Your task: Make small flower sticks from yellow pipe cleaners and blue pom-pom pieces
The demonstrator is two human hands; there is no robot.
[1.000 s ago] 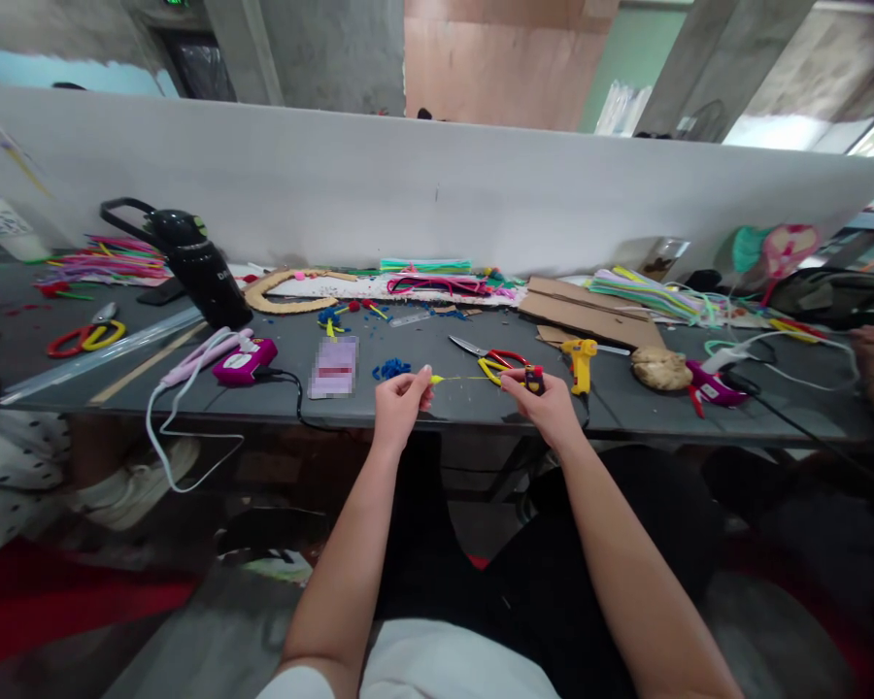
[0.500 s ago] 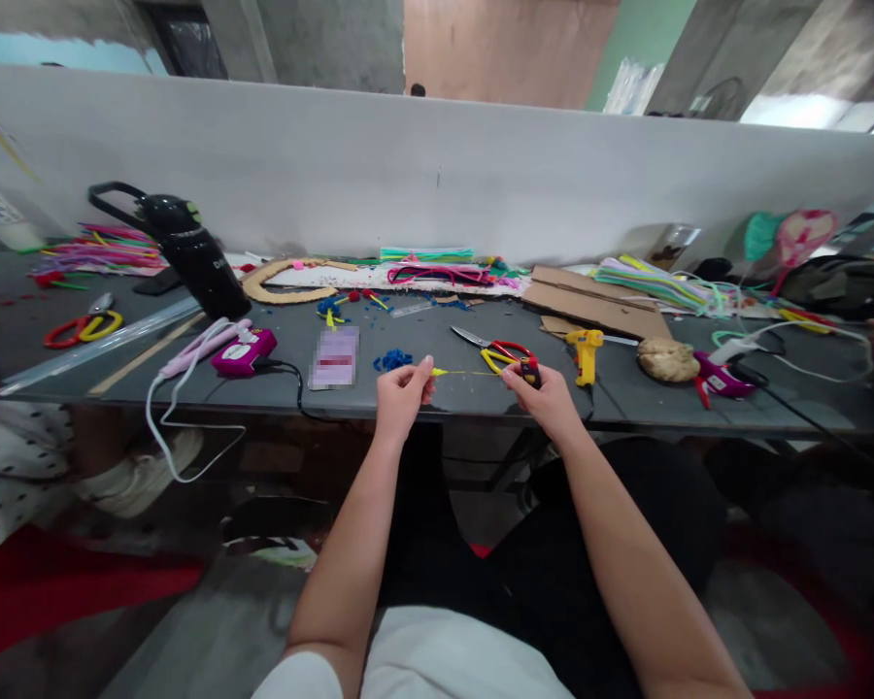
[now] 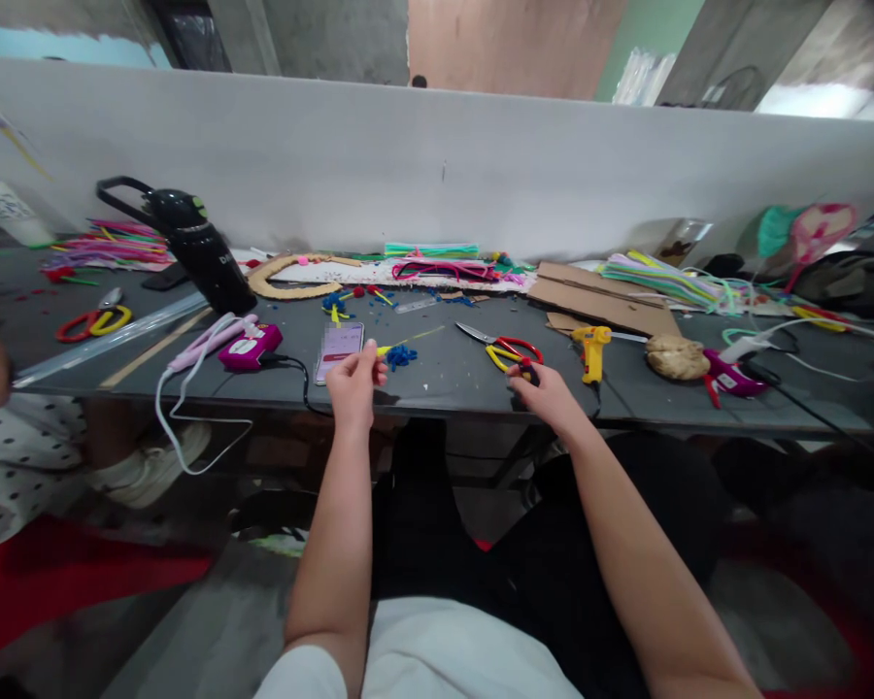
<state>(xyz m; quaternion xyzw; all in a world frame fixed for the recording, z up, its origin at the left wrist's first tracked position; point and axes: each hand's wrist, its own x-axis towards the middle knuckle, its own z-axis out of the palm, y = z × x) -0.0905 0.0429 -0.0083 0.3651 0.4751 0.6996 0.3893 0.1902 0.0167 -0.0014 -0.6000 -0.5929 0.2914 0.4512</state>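
My left hand (image 3: 354, 382) pinches one end of a thin yellow pipe cleaner (image 3: 410, 341), which slants up and right over the grey table (image 3: 452, 374). It hovers beside a phone (image 3: 340, 349) and a small heap of blue fuzz (image 3: 400, 356). My right hand (image 3: 540, 390) rests at the table's front edge, closed around a small dark tool with a red and yellow body (image 3: 529, 369). Red and yellow scissors (image 3: 502, 348) lie just beyond it.
A black bottle (image 3: 193, 250), a magenta glue gun (image 3: 249, 347) with cables, a yellow glue gun (image 3: 593, 350), cardboard sheets (image 3: 597, 301) and heaps of coloured pipe cleaners (image 3: 655, 282) cover the table. A white partition (image 3: 437, 165) stands behind. Other people sit at both sides.
My left hand has moved left toward the phone, taking the yellow pipe cleaner with it. The pipe cleaner no longer spans to my right hand, which stayed by the scissors.
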